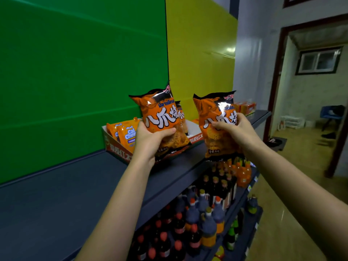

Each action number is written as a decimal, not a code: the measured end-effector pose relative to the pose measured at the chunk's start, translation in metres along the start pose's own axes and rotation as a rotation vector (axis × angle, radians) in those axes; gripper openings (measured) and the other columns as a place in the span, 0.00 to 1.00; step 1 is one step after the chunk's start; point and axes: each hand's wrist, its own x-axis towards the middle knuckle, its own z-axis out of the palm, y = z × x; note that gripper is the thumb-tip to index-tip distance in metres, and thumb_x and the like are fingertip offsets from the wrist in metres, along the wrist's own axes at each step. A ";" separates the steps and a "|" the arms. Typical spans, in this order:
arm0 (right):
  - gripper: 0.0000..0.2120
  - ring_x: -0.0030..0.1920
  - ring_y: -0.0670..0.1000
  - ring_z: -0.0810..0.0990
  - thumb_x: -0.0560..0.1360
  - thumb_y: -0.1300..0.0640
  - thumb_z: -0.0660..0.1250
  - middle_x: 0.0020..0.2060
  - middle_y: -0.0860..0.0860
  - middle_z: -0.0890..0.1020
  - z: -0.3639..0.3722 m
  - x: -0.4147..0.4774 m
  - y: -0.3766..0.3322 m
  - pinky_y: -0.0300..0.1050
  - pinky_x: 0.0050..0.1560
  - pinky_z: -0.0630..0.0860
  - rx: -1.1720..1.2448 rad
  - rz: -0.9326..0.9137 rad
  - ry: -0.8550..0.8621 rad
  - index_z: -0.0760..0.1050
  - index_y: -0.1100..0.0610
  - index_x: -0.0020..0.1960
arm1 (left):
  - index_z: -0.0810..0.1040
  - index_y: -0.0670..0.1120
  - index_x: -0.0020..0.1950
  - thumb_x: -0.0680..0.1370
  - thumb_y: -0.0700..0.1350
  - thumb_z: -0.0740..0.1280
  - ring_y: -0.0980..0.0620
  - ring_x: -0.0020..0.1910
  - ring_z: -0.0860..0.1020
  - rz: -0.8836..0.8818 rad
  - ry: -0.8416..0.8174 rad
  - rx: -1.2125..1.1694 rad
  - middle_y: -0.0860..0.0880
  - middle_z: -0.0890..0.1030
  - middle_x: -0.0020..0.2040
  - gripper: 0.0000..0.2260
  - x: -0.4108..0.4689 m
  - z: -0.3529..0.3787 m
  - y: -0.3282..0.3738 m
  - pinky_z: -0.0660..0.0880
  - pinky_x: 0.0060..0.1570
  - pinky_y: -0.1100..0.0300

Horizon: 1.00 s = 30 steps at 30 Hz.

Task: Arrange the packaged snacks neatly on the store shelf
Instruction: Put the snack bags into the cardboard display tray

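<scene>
I hold two orange snack bags with large white characters, one in each hand. My left hand (150, 140) grips the left bag (160, 113) upright over a white cardboard tray (116, 147) on the dark top shelf (66, 189). My right hand (235, 129) grips the right bag (214, 117) just past the shelf's front edge, to the right of the tray. A third bag of the same kind (181, 115) stands in the tray behind the left one, mostly hidden. Small orange Cal Cheese packs (128, 134) sit in the tray's left end.
Green and yellow panels back the shelf. Orange and red boxes (246, 107) sit at the shelf's far right end. Lower shelves hold several dark bottles (205, 219) and orange drink bottles (243, 176). An open doorway (308, 110) lies to the right.
</scene>
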 end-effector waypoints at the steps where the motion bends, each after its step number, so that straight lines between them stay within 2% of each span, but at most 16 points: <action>1: 0.31 0.57 0.54 0.77 0.69 0.53 0.74 0.59 0.52 0.77 -0.002 0.013 0.003 0.53 0.60 0.75 0.009 -0.002 -0.008 0.65 0.55 0.67 | 0.69 0.46 0.64 0.65 0.38 0.77 0.50 0.56 0.77 0.005 0.010 0.010 0.50 0.79 0.59 0.30 0.007 0.007 -0.003 0.75 0.54 0.55; 5: 0.31 0.58 0.55 0.77 0.68 0.53 0.74 0.59 0.53 0.77 -0.005 0.070 0.016 0.55 0.61 0.74 0.045 -0.017 -0.054 0.65 0.56 0.67 | 0.69 0.46 0.63 0.66 0.37 0.76 0.49 0.56 0.77 0.005 0.065 0.040 0.49 0.78 0.59 0.29 0.036 0.033 -0.014 0.75 0.59 0.51; 8: 0.33 0.58 0.54 0.77 0.68 0.53 0.75 0.60 0.53 0.77 -0.004 0.115 0.026 0.54 0.60 0.75 0.066 -0.029 -0.110 0.65 0.56 0.68 | 0.70 0.47 0.59 0.66 0.35 0.75 0.51 0.50 0.78 0.014 0.109 0.061 0.50 0.79 0.53 0.25 0.058 0.051 -0.022 0.76 0.53 0.53; 11: 0.30 0.49 0.48 0.77 0.69 0.56 0.73 0.54 0.51 0.76 -0.002 0.154 0.032 0.41 0.45 0.75 0.108 -0.056 -0.191 0.65 0.57 0.67 | 0.70 0.45 0.59 0.67 0.33 0.73 0.54 0.45 0.77 0.033 0.163 0.069 0.51 0.79 0.48 0.24 0.081 0.069 -0.028 0.77 0.45 0.58; 13: 0.27 0.44 0.43 0.75 0.70 0.58 0.72 0.50 0.49 0.76 -0.003 0.176 0.034 0.37 0.38 0.70 0.139 -0.085 -0.229 0.66 0.57 0.65 | 0.70 0.44 0.59 0.68 0.32 0.72 0.51 0.46 0.78 0.027 0.198 0.075 0.50 0.79 0.48 0.23 0.097 0.081 -0.032 0.77 0.47 0.56; 16: 0.25 0.48 0.48 0.76 0.70 0.58 0.72 0.52 0.51 0.77 -0.007 0.211 0.040 0.37 0.40 0.70 0.150 -0.124 -0.274 0.68 0.58 0.64 | 0.71 0.44 0.57 0.68 0.31 0.70 0.46 0.51 0.78 0.016 0.259 0.092 0.48 0.79 0.48 0.21 0.125 0.102 -0.041 0.76 0.54 0.50; 19: 0.23 0.49 0.48 0.77 0.70 0.58 0.72 0.51 0.50 0.78 -0.010 0.239 0.046 0.37 0.42 0.71 0.175 -0.162 -0.307 0.69 0.57 0.63 | 0.70 0.43 0.63 0.68 0.33 0.70 0.43 0.55 0.77 0.019 0.296 0.175 0.45 0.78 0.54 0.24 0.151 0.114 -0.055 0.76 0.56 0.48; 22: 0.24 0.52 0.50 0.78 0.70 0.56 0.73 0.52 0.50 0.79 -0.007 0.262 0.053 0.43 0.51 0.73 0.229 -0.171 -0.329 0.70 0.56 0.63 | 0.65 0.44 0.67 0.69 0.35 0.72 0.42 0.57 0.76 -0.025 0.311 0.273 0.44 0.77 0.57 0.29 0.169 0.119 -0.068 0.75 0.59 0.45; 24: 0.25 0.52 0.50 0.78 0.69 0.56 0.73 0.52 0.50 0.79 0.000 0.275 0.058 0.43 0.52 0.74 0.262 -0.170 -0.356 0.70 0.57 0.64 | 0.64 0.42 0.69 0.69 0.36 0.73 0.42 0.59 0.75 -0.072 0.315 0.342 0.44 0.76 0.58 0.31 0.176 0.119 -0.076 0.73 0.61 0.45; 27: 0.25 0.49 0.46 0.78 0.70 0.57 0.73 0.52 0.50 0.79 0.016 0.284 0.064 0.38 0.46 0.74 0.318 -0.176 -0.424 0.69 0.57 0.65 | 0.62 0.42 0.69 0.67 0.37 0.74 0.42 0.61 0.74 -0.144 0.307 0.448 0.43 0.74 0.62 0.34 0.180 0.112 -0.085 0.73 0.61 0.47; 30: 0.27 0.54 0.51 0.78 0.70 0.56 0.73 0.56 0.51 0.79 0.034 0.293 0.071 0.41 0.50 0.75 0.342 -0.150 -0.479 0.68 0.57 0.66 | 0.53 0.44 0.71 0.67 0.37 0.75 0.43 0.63 0.73 -0.123 0.318 0.631 0.43 0.71 0.65 0.40 0.177 0.108 -0.093 0.72 0.62 0.49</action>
